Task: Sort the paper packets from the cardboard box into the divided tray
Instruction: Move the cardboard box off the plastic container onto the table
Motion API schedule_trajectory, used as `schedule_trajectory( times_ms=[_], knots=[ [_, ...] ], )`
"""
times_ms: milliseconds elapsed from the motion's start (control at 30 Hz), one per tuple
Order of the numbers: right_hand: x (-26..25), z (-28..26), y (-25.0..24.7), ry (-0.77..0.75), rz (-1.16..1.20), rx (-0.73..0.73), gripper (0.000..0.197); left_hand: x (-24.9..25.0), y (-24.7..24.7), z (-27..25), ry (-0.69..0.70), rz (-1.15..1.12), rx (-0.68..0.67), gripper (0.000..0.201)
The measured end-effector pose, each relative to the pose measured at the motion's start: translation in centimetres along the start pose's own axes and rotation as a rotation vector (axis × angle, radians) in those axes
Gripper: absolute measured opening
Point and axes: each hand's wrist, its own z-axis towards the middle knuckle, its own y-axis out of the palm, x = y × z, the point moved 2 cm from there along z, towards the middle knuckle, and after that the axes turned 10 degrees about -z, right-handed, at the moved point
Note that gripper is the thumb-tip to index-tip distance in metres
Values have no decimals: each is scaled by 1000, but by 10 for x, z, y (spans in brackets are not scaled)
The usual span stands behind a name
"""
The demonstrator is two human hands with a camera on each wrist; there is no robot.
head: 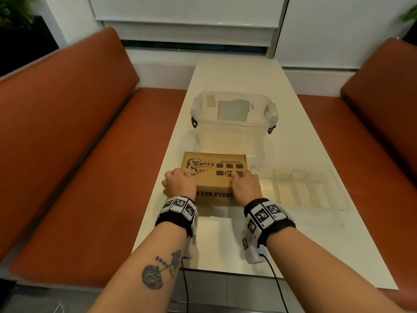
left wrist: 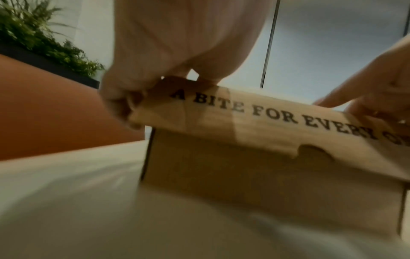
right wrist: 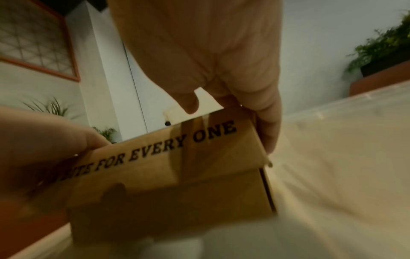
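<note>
Where the near left corner of the cardboard box (head: 213, 177) meets the lid flap, the left hand (head: 179, 184) grips it, fingers curled over the lid edge and thumb at the box's side; wrist view confirms fingers (left wrist: 119, 103) wrapped round the flap corner. Right hand (head: 244, 185): grips the box's near right corner, thumb on the lid top, fingers (right wrist: 269, 126) down the right side wall. Both wrists carry black bands with printed marker squares.

Cardboard box: brown, lid closed or nearly so, front flap lettered "A BITE FOR EVERY ONE", logo and dark squares on top; sits on the desk (head: 293, 245) at its near-left part. Paper packets: none visible, box interior hidden.

Divided tray (head: 300, 188): clear plastic, several long compartments plus small ones at its far end, lies just right of the box, near but apart from it; contents cannot be told.

Clear lidded container (head: 233, 118): beyond the box, latches at both ends, something pale inside.

Desk: white, long, narrow. Orange cushioned benches (head: 67, 143) flank the box to left and right. Plants (left wrist: 44, 45) beyond the left bench
</note>
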Motion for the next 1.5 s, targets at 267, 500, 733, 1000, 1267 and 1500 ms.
schedule_trajectory(
  times_ms=[267, 500, 733, 1000, 1267, 1500],
  knots=[
    [-25, 11, -63, -88, 232, 241, 48, 63, -44, 16, 69, -345, 165, 26],
    [-30, 29, -85, -232, 586, 298, 46, 83, -52, 30, 241, -862, 34, 22],
    [-25, 46, -80, -261, 405, 307, 44, 69, -37, 50, 321, -591, -33, 23],
    [-19, 65, -85, -214, 422, 350, 27, 68, -37, 75, 365, -510, 40, 11],
    [-8, 85, -84, -139, 472, 366, 4, 69, -27, 95, 230, -586, -23, 29],
    [-6, 93, -82, -140, 541, 315, 21, 70, -24, 109, 164, -580, -79, 39]
  ],
)
